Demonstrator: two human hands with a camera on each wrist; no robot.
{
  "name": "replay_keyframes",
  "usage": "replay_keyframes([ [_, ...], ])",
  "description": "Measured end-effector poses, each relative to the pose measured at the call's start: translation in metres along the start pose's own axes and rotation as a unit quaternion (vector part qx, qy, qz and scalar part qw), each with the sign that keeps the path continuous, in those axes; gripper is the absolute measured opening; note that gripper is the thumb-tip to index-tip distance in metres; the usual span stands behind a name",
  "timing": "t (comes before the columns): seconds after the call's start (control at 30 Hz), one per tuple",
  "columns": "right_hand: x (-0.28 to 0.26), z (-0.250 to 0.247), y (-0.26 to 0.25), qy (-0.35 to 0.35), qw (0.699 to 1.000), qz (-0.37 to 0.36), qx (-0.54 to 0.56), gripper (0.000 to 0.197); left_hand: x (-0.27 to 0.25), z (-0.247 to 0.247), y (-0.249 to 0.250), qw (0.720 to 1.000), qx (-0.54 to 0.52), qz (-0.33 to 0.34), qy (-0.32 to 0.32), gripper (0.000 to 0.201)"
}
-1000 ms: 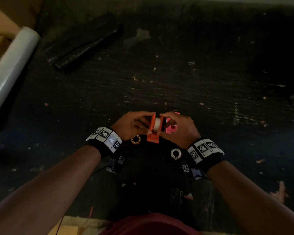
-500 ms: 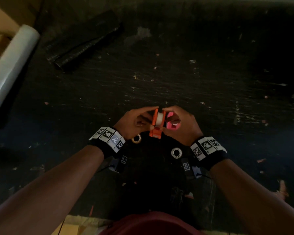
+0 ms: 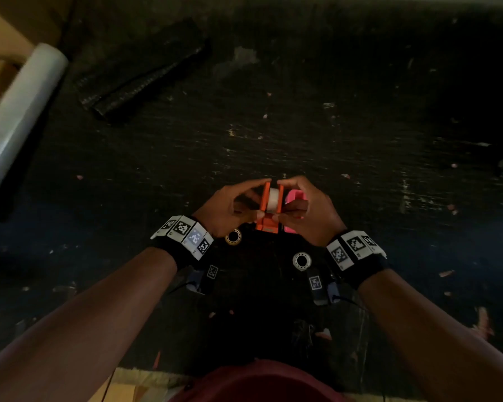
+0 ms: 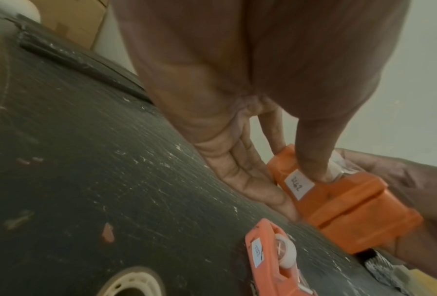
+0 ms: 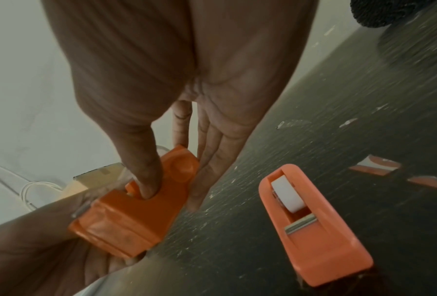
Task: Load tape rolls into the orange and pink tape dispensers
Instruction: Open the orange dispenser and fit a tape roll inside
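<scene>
Both hands grip one thing between them: the left hand and right hand pinch the sides of a blocky orange plastic tape dispenser, lifted just above the scuffed black worktop near its near edge. A white tape roll sits between its side walls. Just right, behind the right hand, lies the pink plastic tape dispenser. Two loose ring-shaped tape rolls lie below the wrists.

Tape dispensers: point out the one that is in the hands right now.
The orange dispenser, gripped on either side by the left hand and the right hand. The pink dispenser lies on the table, in neither hand.
</scene>
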State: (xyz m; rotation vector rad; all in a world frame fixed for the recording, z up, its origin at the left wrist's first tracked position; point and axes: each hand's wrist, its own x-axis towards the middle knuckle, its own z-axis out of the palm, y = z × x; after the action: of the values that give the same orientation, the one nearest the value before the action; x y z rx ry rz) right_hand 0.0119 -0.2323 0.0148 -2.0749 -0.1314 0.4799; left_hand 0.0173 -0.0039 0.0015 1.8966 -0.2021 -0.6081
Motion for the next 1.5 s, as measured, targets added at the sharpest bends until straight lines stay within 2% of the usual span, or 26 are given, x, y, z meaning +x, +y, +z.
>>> replay_keyframes([
  [0.17, -0.002, 0.004, 0.001, 0.007, 1.0, 0.001, 0.019, 0.061, -0.001, -0.001, -0.006, 1.0, 0.004, 0.002, 0.003, 0.073],
  [0.3, 0.0, 0.004, 0.004, -0.003, 1.0, 0.01, -0.011, 0.056, -0.001, 0.001, -0.011, 1.0, 0.01, -0.005, 0.002, 0.072],
  [0.43, 0.009, 0.007, 0.008, -0.02, 0.993, -0.003, -0.114, 0.06, 0.005, 0.005, -0.018, 0.998, 0.049, -0.022, 0.021, 0.074],
  [0.53, 0.021, 0.012, 0.017, -0.008, 0.971, -0.029, -0.235, 0.062, 0.018, 0.007, -0.024, 0.993, 0.113, -0.028, 0.026, 0.072],
  [0.7, 0.039, 0.024, 0.033, -0.002, 0.949, -0.028, -0.313, 0.062, 0.042, 0.014, -0.038, 0.961, 0.269, -0.032, 0.051, 0.069],
  [0.9, 0.047, 0.026, 0.042, -0.017, 0.941, -0.032, -0.337, 0.062, 0.05, 0.016, -0.045, 0.947, 0.318, -0.04, 0.035, 0.07],
  [1.03, 0.048, 0.019, 0.042, -0.046, 0.941, -0.028, -0.334, 0.07, 0.047, 0.014, -0.048, 0.95, 0.307, -0.045, 0.024, 0.09],
  [1.13, 0.045, 0.019, 0.042, -0.031, 0.941, -0.054, -0.332, 0.076, 0.046, 0.016, -0.049, 0.954, 0.297, -0.036, 0.012, 0.098],
  [1.27, 0.037, 0.024, 0.034, 0.025, 0.928, -0.129, -0.35, 0.057, 0.045, 0.013, -0.041, 0.973, 0.232, -0.014, -0.015, 0.104],
  [1.4, 0.031, 0.035, 0.033, 0.019, 0.928, -0.136, -0.346, 0.049, 0.05, 0.013, -0.038, 0.956, 0.274, -0.014, -0.099, 0.122],
  [1.5, 0.027, 0.044, 0.036, 0.026, 0.93, -0.125, -0.345, 0.048, 0.054, 0.015, -0.039, 0.95, 0.296, -0.013, -0.1, 0.119],
])
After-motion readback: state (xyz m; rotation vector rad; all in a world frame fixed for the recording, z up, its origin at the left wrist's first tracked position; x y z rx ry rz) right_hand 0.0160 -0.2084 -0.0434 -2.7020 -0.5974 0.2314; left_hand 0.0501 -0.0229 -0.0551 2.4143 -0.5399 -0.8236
